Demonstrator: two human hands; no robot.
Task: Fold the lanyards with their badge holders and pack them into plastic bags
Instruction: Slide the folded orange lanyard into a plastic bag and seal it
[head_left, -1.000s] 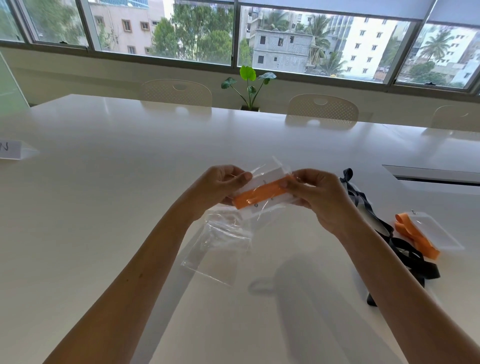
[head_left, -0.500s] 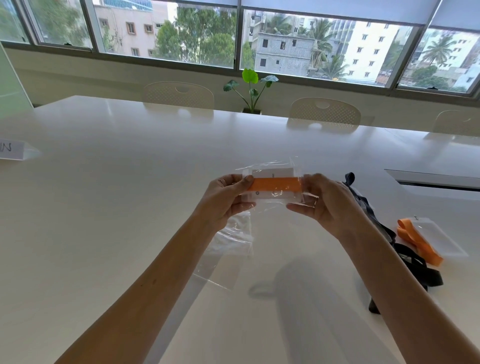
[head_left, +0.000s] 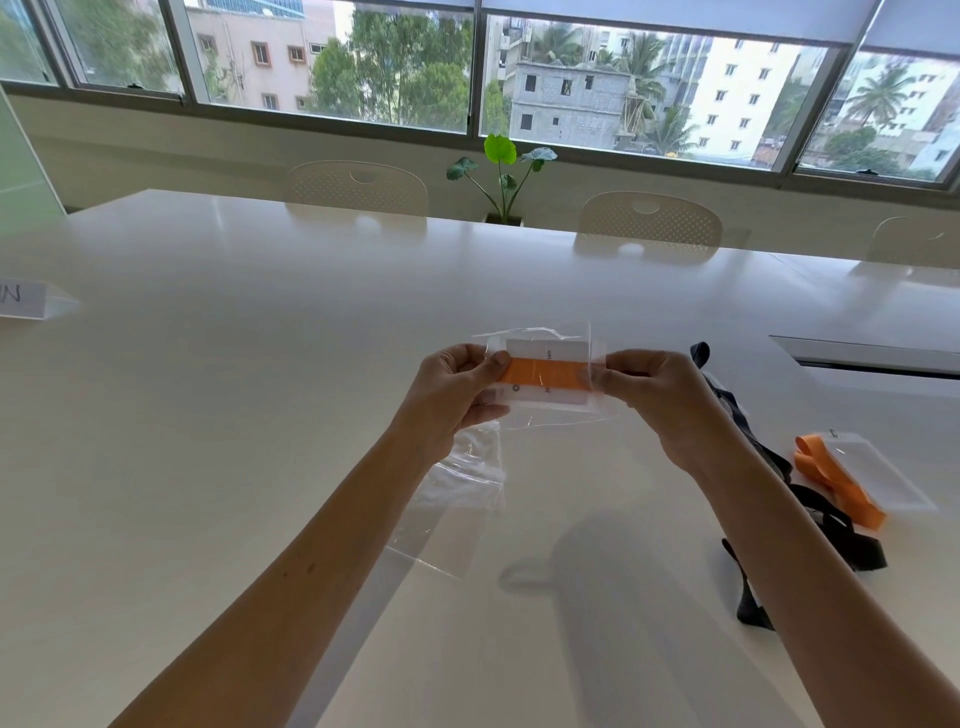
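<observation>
A clear plastic bag (head_left: 545, 415) hangs above the white table (head_left: 208, 415), held level between both hands. Inside it lie a white badge holder (head_left: 543, 347) and a folded orange lanyard (head_left: 543, 374). My left hand (head_left: 457, 395) pinches the bag's left end. My right hand (head_left: 660, 400) pinches its right end. Below my left hand, empty clear bags (head_left: 452, 499) lie flat on the table. To the right lie a second orange lanyard (head_left: 836, 483) with its clear badge holder (head_left: 878, 478), and black lanyards (head_left: 831, 530) partly hidden by my right forearm.
A paper name tent (head_left: 26, 300) stands at the far left. A cable slot (head_left: 872, 358) is set into the table at the right. Cream chairs (head_left: 358, 187) and a potted plant (head_left: 501, 176) line the far edge under the windows.
The bagged badge went from tilted to level and rose slightly. Both hands shifted to its two ends and spread a little apart.
</observation>
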